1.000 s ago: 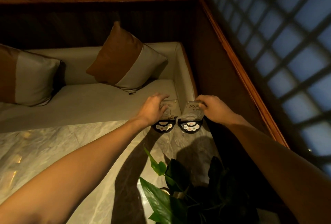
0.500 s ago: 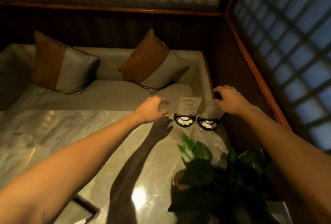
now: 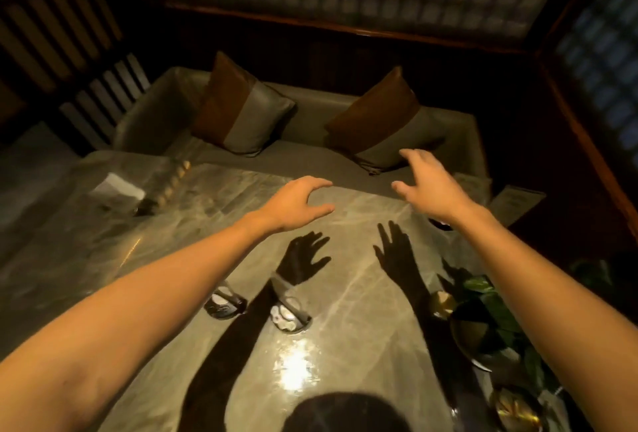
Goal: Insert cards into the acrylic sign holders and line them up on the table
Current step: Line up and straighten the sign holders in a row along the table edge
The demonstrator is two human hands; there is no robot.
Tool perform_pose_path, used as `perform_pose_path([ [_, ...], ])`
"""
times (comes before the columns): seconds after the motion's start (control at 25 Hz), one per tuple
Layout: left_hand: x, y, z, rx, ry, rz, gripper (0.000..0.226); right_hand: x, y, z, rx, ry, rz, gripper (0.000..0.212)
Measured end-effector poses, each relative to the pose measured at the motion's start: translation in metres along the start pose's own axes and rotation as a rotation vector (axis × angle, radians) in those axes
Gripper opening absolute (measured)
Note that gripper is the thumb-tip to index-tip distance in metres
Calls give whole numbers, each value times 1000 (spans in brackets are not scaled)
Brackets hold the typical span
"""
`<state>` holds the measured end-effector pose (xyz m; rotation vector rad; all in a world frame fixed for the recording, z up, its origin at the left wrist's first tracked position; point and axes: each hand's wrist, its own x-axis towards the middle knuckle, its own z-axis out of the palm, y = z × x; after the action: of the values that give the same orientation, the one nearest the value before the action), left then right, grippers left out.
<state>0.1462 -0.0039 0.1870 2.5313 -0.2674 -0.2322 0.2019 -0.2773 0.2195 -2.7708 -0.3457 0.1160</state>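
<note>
We count two sign holders with cards at the table's far right edge: one [image 3: 516,202] shows a pale card face, the other [image 3: 474,186] is mostly hidden behind the right wrist, with a dark base just below it. Blur is heavy there, so that count is tentative. Two more holders stand nearer us, side by side in the arms' shadow: the left one [image 3: 224,302] and the right one [image 3: 288,310], each a clear upright on a dark rounded base.

Both hands hang above the marble table [image 3: 103,276], touching nothing. Left hand [image 3: 293,205]: fingers loosely spread, empty. Right hand [image 3: 428,186]: fingers spread, empty. Two hand shadows fall on the stone beneath them.

Far left of the table: one pale box-like object [image 3: 117,190], and a row of small rounded pieces [image 3: 172,179] we cannot identify. Right: one potted plant [image 3: 483,310]. Beyond the table, one bench [image 3: 310,127] carrying two cushions, the left [image 3: 238,110] and the right [image 3: 383,121].
</note>
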Motion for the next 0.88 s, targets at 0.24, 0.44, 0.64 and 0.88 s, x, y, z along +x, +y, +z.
perform_pose_path([
  [0.24,-87,-83,-21,12,-2,-52,59,-59,-105,95,118,-109,-64,75],
  [0.44,-131,-133,-12,77,-72,-94,69,-98,-148,153,135,-165,-53,76],
  [0.64,-152,-164,5,193,-162,-124,70,-126,-166,186,121,-201,5,72],
  [0.88,-153,-190,16,194,-97,-76,23,-134,-161,214,34,-270,60,32],
])
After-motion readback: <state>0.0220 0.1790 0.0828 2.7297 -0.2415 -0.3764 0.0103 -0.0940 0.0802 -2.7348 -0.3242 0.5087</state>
